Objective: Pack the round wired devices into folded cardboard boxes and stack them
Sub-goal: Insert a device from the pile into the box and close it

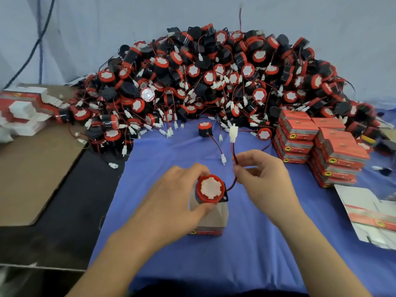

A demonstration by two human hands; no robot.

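A round red-and-black device [210,189] with a white face sits in the open top of a small cardboard box [211,221] on the blue cloth. My left hand [182,196] grips the device and box from the left. Just right of it, my right hand [264,174] pinches the device's red-black wire [232,147], whose white connector [233,131] sticks up above my fingers. A single loose device [205,129] lies farther back with its wire trailing toward me.
A huge heap of the same devices [214,82] fills the back. Stacked red packed boxes [321,144] stand at the right. Flat unfolded boxes lie at far right [372,217] and on the brown cardboard at left [23,110].
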